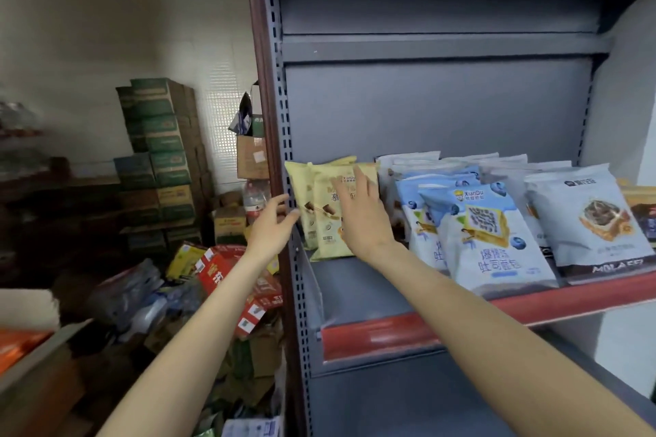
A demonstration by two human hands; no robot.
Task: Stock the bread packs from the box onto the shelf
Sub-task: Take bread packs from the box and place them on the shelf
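At the far left, stacked green cartons point(159, 138) stand against the wall, and lower down a heap of loose packages with a red carton point(234, 280) lies on the floor. The box that the task names I cannot pick out with certainty; a pale box edge point(28, 309) shows at the lower left, but its content is not clear.

The left hand point(273, 227) is near the perforated upright point(284, 160) of the shelf unit, with fingers spread and relaxed, holding nothing. Just to the right, two yellow bread packs point(324, 220) stand at the left end of the shelf point(408, 333). The right hand point(362, 213) lies flat against the front pack, fingers straight, so it presses and does not grip.

Further right, the blue bread packs point(486, 234) stand in rows, then the grey packs point(582, 220), and a brown pack point(642, 209) at the edge.

I judge the step to be settling the yellow packs upright in their row. The next move probably calls for taking both hands back to fetch more packs, and the bare shelf floor in front of the yellow ones has room for them.
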